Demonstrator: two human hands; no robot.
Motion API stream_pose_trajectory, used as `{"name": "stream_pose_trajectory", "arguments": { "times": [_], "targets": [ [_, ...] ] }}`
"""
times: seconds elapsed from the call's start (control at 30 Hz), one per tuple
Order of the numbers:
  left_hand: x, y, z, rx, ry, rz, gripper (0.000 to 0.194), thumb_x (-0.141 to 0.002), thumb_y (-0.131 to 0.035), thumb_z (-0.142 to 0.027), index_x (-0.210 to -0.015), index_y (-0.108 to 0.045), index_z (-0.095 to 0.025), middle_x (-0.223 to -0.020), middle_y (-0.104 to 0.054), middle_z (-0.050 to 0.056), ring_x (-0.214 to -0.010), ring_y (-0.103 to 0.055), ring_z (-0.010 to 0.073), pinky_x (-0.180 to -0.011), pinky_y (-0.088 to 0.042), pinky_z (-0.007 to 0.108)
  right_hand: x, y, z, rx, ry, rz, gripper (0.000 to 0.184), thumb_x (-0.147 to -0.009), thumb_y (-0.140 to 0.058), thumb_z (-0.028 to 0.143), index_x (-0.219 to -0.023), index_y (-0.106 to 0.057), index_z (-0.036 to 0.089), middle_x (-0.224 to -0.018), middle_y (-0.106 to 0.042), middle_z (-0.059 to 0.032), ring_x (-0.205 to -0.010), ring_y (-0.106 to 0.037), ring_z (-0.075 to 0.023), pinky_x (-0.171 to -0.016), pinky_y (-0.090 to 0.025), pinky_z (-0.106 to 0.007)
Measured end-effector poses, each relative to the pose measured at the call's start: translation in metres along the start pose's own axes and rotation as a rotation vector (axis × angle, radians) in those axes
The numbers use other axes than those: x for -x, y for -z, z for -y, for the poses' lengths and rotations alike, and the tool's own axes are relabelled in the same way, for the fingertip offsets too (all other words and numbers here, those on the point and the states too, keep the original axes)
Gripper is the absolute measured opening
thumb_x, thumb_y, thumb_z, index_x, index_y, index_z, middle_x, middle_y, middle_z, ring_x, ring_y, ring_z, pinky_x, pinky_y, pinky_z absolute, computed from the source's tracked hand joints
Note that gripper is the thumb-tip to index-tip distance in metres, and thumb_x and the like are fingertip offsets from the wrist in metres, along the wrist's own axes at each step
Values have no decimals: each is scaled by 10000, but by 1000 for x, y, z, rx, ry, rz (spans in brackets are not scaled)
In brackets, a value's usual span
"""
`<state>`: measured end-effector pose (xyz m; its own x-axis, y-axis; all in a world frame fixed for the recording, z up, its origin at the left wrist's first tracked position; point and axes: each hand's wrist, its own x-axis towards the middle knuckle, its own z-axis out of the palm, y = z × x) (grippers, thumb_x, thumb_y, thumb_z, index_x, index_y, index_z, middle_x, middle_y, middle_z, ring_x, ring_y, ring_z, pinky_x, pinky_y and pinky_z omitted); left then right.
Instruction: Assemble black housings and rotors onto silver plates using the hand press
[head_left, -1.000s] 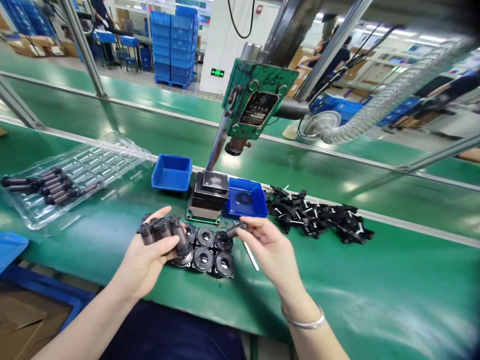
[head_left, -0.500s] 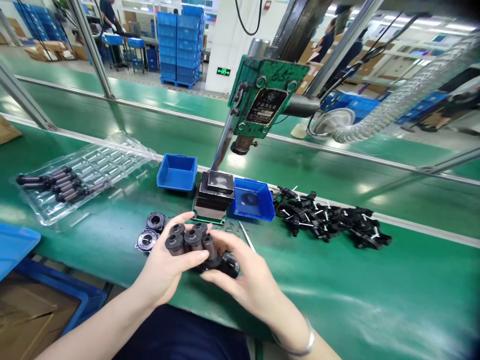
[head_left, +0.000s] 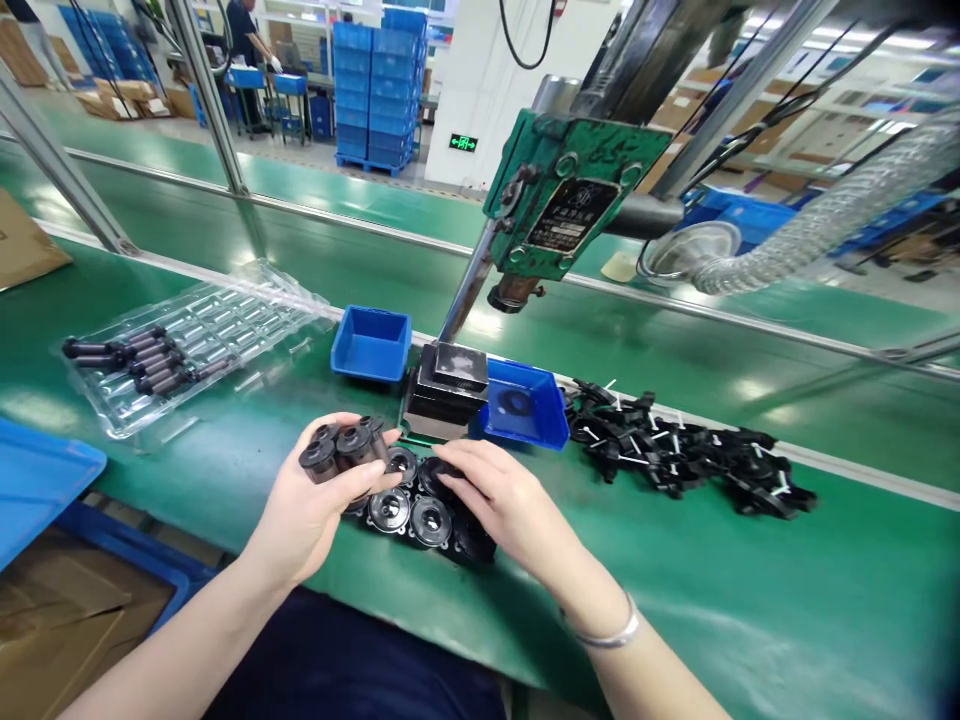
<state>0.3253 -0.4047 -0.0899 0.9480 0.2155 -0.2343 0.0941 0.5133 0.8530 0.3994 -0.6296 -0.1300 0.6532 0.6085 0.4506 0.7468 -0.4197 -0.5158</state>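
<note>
My left hand (head_left: 300, 515) is closed around a bundle of several dark cylindrical parts (head_left: 352, 442) with flanged black ends, tilted toward me. Below and right of it, several round black housings (head_left: 389, 510) with ring-shaped centres sit close together on the green bench. My right hand (head_left: 517, 495) reaches over the right side of this group, thumb and fingers bent together at a dark part (head_left: 437, 474). The fingers hide most of that part, so whether it is a cylinder or a housing is unclear.
Behind the housings stands the press base (head_left: 448, 385) under a green press head (head_left: 574, 200), between two blue bins (head_left: 371, 345) (head_left: 525, 405). A clear tray (head_left: 120, 415) with more cylinders lies left. Black parts with white pins (head_left: 690, 445) are heaped right.
My right hand has left the bundle of cylinders and moved down to the round housings. My left hand has shifted left with the bundle, uncovering more housings. The camera view has turned slightly left.
</note>
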Motion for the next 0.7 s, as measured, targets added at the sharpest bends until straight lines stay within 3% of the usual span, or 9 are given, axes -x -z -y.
{"name": "stream_pose_trajectory", "arguments": {
  "times": [0.13, 0.23, 0.3, 0.37, 0.5, 0.63, 0.7],
  "targets": [
    [2, 6, 4, -10, 48, 48, 571, -698, -907, -217, -1170, -587, -245, -1092, -740, 67, -1241, -666, 376, -890, -648, 498, -4, 0, 6, 11, 60, 121, 363, -1031, -559, 240, -1392, -590, 242, -1293, -681, -112, -1166, -645, -256, -1003, -585, -488],
    [3, 7, 10, -83, 66, 94, 677, -663, -927, -188, -1239, -585, -284, -1111, -692, 33, -1153, -709, 321, -890, -640, 410, -12, 8, 19, -106, -3, 113, 529, -1008, -623, 331, -1511, -465, 287, -1436, -583, -115, -1297, -585, -257, -1096, -536, -476],
    [5, 7, 13, -173, 40, 141, 746, -642, -932, -154, -1285, -588, -312, -1093, -669, 12, -1056, -731, 255, -882, -628, 332, -18, 10, 29, -260, 0, 126, 476, -1022, -600, 339, -1485, -494, 303, -1414, -595, -98, -1279, -608, -221, -1076, -552, -396],
    [9, 5, 14, -211, 67, 215, 777, -641, -916, -128, -1314, -585, -332, -1055, -664, 1, -911, -746, 214, -827, -643, 328, -23, 7, 37, -411, 59, 131, 329, -1024, -600, 337, -1350, -612, 293, -1265, -678, -66, -1169, -668, -181, -999, -583, -321],
    [14, 3, 14, -80, 217, 327, 573, -667, -883, -130, -1158, -633, -288, -974, -678, -1, -743, -736, 198, -728, -684, 430, -22, -3, 46, -506, 84, -6, 178, -961, -705, 345, -1117, -715, 261, -1004, -740, -33, -951, -715, -162, -861, -613, -290],
    [7, 9, 7, 25, 132, 237, 423, -719, -881, -203, -1020, -588, -250, -927, -676, 7, -978, -746, 307, -681, -692, 440, -20, -6, 36, -552, -199, -333, 132, -1001, -641, 307, -1097, -704, 243, -1036, -718, -58, -846, -734, -169, -735, -635, -304],
    [1, 14, 1, 43, 59, 161, 433, -741, -878, -223, -1036, -563, -256, -938, -674, 6, -1129, -714, 378, -689, -692, 436, -22, -9, 24, -496, -288, -389, 160, -1013, -614, 299, -1141, -687, 237, -1098, -709, -73, -848, -745, -174, -735, -645, -315]
  ]
}}
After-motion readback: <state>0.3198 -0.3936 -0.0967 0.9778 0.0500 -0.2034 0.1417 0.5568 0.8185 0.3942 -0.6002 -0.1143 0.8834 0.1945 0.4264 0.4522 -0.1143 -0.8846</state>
